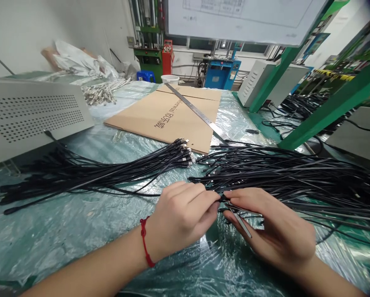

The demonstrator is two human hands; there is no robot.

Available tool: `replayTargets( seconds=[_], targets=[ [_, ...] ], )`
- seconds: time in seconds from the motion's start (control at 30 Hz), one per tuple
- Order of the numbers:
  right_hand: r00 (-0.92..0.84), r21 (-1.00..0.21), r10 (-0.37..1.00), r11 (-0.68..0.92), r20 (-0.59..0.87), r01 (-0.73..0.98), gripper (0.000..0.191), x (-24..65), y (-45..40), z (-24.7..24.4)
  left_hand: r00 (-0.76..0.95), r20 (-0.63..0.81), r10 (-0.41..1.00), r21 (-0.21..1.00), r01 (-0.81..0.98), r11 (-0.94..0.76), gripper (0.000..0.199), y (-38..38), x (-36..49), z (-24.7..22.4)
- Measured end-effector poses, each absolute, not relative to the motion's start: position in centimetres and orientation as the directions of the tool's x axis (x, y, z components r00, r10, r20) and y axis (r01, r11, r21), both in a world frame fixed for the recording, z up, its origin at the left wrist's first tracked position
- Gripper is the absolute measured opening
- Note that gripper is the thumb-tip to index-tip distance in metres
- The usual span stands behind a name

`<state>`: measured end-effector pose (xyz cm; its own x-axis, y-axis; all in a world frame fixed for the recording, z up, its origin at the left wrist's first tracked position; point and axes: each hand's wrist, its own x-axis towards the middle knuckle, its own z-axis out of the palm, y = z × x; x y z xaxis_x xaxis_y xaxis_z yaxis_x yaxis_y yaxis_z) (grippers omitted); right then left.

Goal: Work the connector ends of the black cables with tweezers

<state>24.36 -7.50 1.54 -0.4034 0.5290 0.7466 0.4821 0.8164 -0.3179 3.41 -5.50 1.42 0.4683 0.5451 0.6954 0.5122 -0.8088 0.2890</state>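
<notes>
My left hand (181, 214), with a red cord at the wrist, has its fingers closed in a pinch on the black end of a cable (223, 198). Close against it, my right hand (274, 227) is closed around slim metal tweezers (242, 225), and its fingertips meet the same cable end. The fingers partly hide the connector and the tweezer tips. Just beyond the hands, on the right, spreads a big pile of black cables (284, 171). Left of it lies a bundle of black cables (119, 169) with bare metal plugs pointing right.
A flat cardboard sheet (172, 117) with a steel ruler (197, 111) across it lies farther back on the plastic-covered table (64, 243). A perforated grey metal box (33, 119) stands at left. A green post (333, 107) rises at right, beneath a white board (240, 20).
</notes>
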Motion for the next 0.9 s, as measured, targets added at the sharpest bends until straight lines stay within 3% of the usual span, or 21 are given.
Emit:
replayTargets(
  seconds=[0.5,0.9],
  targets=[
    [-0.479,-0.236,0.493,0.833,0.726,0.501,0.045,24.1,-7.37,1.81,0.473,0.672,0.57,0.255,0.574,-0.778,0.008,-5.99,3.5,1.38],
    [-0.495,-0.254,0.487,0.848,0.72,0.465,0.044,24.38,-7.29,1.61,0.481,0.647,0.592,0.281,0.571,-0.771,0.009,-6.1,3.67,1.02]
  ],
)
